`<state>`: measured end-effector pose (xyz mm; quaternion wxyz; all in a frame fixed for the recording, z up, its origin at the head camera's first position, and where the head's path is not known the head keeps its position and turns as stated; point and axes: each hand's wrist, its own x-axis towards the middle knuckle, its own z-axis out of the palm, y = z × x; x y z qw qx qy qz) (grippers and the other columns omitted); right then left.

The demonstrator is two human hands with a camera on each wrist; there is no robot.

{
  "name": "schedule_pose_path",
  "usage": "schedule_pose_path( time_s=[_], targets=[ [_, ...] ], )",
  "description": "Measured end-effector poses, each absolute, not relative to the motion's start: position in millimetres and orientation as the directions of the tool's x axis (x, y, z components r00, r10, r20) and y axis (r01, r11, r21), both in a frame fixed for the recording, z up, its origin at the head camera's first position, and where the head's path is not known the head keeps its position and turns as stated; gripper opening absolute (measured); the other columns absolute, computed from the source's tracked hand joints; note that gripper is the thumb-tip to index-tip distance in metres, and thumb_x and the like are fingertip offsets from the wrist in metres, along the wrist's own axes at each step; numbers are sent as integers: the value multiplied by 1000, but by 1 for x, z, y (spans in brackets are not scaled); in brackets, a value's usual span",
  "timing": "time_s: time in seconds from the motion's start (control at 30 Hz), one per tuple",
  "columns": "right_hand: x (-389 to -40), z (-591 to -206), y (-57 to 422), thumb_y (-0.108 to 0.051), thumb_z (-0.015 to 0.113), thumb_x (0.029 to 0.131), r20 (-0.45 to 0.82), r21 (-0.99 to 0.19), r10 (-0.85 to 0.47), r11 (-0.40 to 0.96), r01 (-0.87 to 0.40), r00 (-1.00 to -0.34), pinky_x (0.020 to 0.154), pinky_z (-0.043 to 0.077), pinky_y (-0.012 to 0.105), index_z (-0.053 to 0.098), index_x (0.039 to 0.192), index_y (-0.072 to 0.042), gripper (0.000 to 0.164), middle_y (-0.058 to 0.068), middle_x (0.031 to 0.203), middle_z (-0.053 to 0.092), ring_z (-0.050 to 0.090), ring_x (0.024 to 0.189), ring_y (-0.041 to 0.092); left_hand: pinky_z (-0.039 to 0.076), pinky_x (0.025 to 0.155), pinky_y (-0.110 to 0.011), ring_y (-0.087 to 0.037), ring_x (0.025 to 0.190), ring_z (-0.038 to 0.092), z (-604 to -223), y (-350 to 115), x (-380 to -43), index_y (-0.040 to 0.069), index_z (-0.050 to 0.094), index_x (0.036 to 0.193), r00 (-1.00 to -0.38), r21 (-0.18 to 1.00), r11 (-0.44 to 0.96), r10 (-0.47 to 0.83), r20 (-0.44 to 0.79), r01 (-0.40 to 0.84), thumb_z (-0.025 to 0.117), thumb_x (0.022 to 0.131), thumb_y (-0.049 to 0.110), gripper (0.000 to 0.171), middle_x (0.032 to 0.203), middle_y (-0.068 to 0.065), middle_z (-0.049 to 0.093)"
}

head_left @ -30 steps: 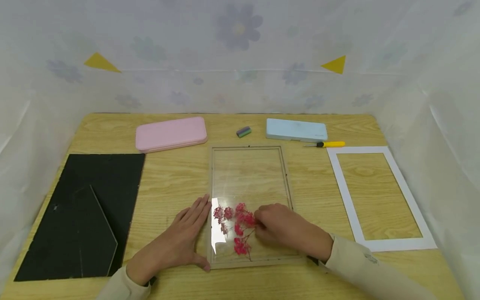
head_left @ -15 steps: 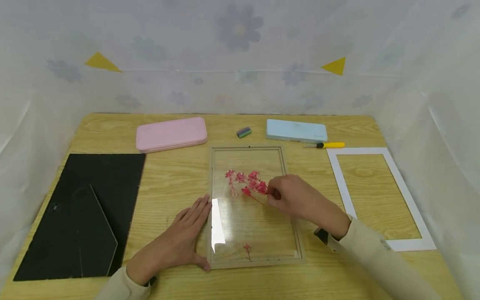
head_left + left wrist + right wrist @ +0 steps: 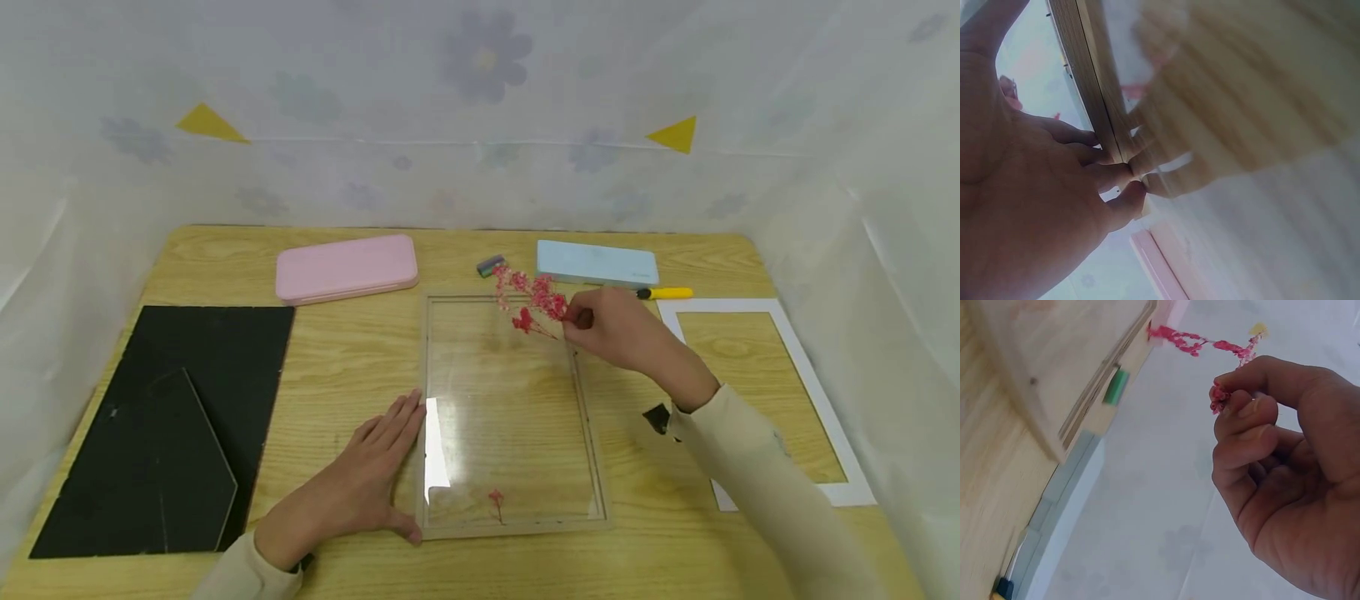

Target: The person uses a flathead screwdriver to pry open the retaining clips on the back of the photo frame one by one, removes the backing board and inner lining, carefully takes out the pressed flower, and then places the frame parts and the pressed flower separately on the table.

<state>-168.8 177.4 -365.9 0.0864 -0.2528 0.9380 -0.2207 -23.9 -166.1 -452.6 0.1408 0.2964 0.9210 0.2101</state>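
Note:
A sprig of pink dried flowers [image 3: 538,297] is pinched between the thumb and fingers of my right hand [image 3: 618,329], over the far right part of a glass-fronted picture frame [image 3: 517,528]. The right wrist view shows the flower sprig [image 3: 1229,346] held up off the table, one blossom right at the fingertips. My left hand [image 3: 367,471] lies along the frame's left side, fingers straight. In the left wrist view the left hand's fingertips [image 3: 1124,199] touch the frame's edge [image 3: 1100,100]. A small pink sprig [image 3: 496,500] lies at the near end of the glass.
A black backing board with a stand [image 3: 112,433] lies at left, a white mat [image 3: 697,417] at right, partly under my right sleeve. Along the back are a pink case [image 3: 345,268], a small green-grey piece [image 3: 489,266], a light blue case [image 3: 596,261] and a yellow-handled screwdriver [image 3: 671,293].
My right hand has lifted the large flower sprig from the near part of the glass and carried it toward the far right. A small sprig stays behind. The left hand keeps its place.

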Motion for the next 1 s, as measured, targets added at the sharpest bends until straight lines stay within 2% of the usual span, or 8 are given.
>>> schedule_pose_path(
  time_s=[0.3, 0.6, 0.83, 1.0],
  targets=[
    [-214, -372, 189, -8, 63, 94, -5, -443, -507, 774, -452, -862, 69, 52, 41, 71, 90, 0, 12, 10, 80, 69, 62, 67, 19, 26, 113, -60, -37, 152, 10, -453, -167, -25, -3, 9, 159, -784, 471, 740, 604, -148, 481, 89, 52, 64, 150, 166, -19, 2],
    [-257, -376, 174, -10, 60, 94, -9, -439, -458, 800, -408, -889, 72, 52, 45, 72, 89, 0, 17, 13, 83, 70, 63, 69, 24, 25, 113, -60, -37, 152, 10, -452, -168, -24, -3, 10, 158, -782, 473, 737, 607, -146, 483, 89, 53, 64, 148, 166, -20, 2],
    [-281, -383, 167, -12, 59, 95, -62, -423, -436, 826, -372, -898, 76, 52, 46, 72, 92, 0, 18, 16, 89, 70, 64, 74, 27, 26, 113, -59, -37, 152, 10, -451, -167, -24, -4, 9, 158, -778, 478, 730, 613, -140, 489, 89, 53, 64, 148, 166, -20, 1],
    [-290, -390, 173, -12, 60, 96, -97, -417, -445, 831, -369, -890, 73, 51, 44, 71, 90, -1, 16, 14, 88, 70, 62, 71, 26, 26, 113, -58, -37, 152, 10, -451, -167, -24, -4, 9, 158, -778, 471, 732, 613, -139, 493, 88, 53, 65, 149, 166, -20, 1]
  ],
)
